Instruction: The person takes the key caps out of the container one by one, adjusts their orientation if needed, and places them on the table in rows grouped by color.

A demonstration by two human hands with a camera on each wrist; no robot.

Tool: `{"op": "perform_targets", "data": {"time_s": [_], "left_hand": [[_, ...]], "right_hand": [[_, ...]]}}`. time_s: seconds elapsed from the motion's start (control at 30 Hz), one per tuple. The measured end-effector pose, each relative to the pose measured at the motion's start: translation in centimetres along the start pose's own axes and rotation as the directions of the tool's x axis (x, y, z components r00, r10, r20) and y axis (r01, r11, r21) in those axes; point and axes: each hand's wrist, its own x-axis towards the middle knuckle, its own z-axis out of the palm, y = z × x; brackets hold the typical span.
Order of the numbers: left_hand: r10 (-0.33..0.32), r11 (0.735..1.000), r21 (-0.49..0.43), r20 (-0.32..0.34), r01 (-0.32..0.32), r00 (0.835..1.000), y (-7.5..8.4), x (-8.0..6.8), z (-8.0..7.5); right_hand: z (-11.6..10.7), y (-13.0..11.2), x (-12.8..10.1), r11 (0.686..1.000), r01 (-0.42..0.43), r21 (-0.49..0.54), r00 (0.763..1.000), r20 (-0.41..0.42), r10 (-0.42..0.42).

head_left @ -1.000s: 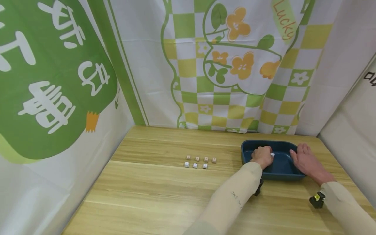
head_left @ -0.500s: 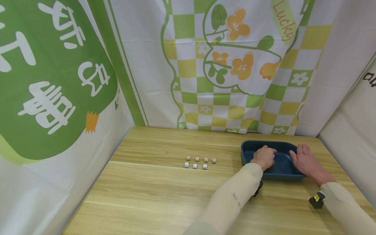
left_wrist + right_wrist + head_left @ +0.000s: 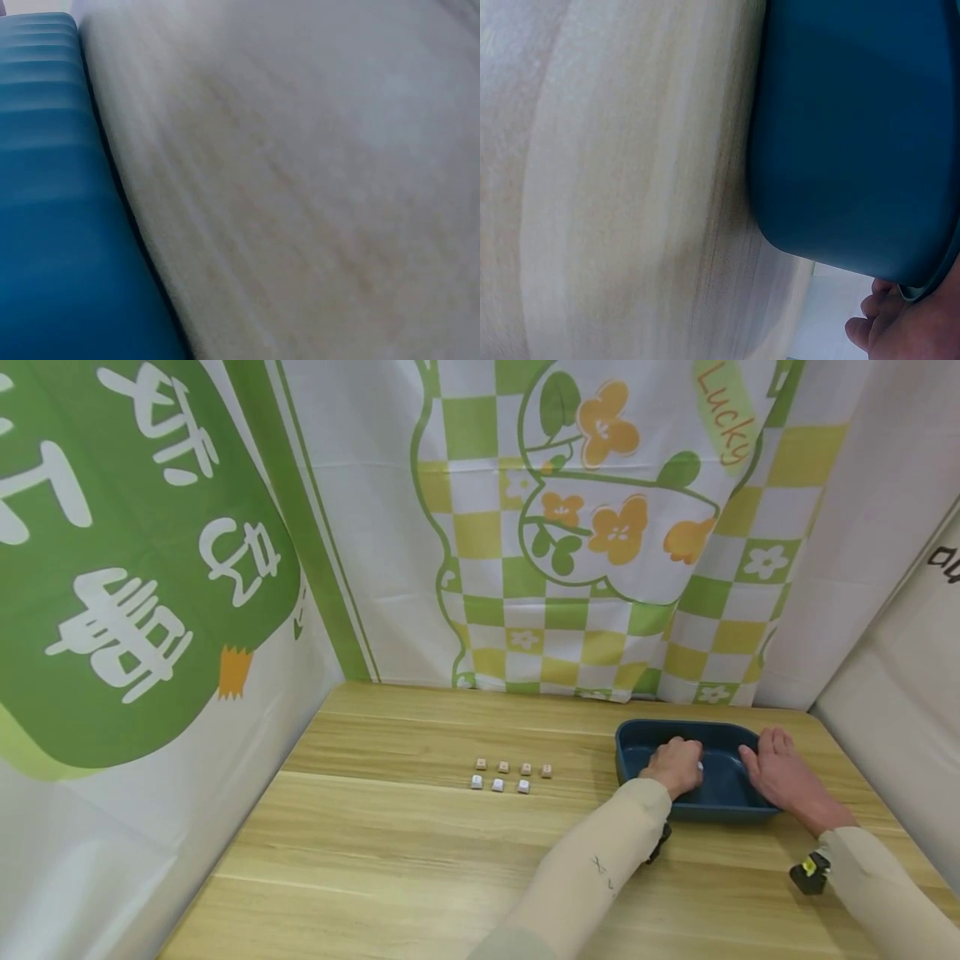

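Note:
A dark blue rectangular tub [image 3: 723,810] stands at the table's right side. Inside it, my left hand [image 3: 673,767] bends its fingers around a small white keycap [image 3: 701,767], mostly hidden by the fingers. My right hand [image 3: 786,772] grips the tub's right rim, thumb inside and the other fingers along the outside. In the right wrist view, the right hand [image 3: 911,322] shows at the tub's corner, beside its outer wall [image 3: 847,150]. The left wrist view shows only the tub's side [image 3: 67,225] and the tabletop. Several pale keycaps [image 3: 498,785] lie in two rows left of the tub.
The light wooden table [image 3: 360,852] ends at a patterned cloth [image 3: 570,643] hanging behind it. Another green and white cloth [image 3: 150,568] hangs along the left. Black wrist cameras sit at both sleeves.
In the tub, my left hand's fingers have shifted slightly and curled in, covering more of the white keycap. My right hand has stayed at the rim. The keycap rows have not moved.

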Motion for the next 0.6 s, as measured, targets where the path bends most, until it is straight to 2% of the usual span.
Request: {"op": "perform_targets", "data": {"time_s": [0.27,0.43,0.6], "left_hand": [[-0.007,1.0,0.001,-0.007,0.007,1.0,0.03,-0.04,-0.12],[-0.044,0.997,-0.07,-0.01,0.043,0.999,0.01,-0.13,-0.39],[-0.095,0.978,-0.19,-0.019,0.09,0.995,0.11,-0.3,-0.76]], "right_hand": [[-0.06,-0.02,-0.03,1.0,-0.002,-0.003,1.0,0.016,0.003],[-0.39,-0.2,-0.1,1.0,-0.024,0.008,0.998,0.067,0.023],[-0.41,-0.25,-0.15,1.0,-0.011,-0.001,0.999,0.048,0.011]]}}
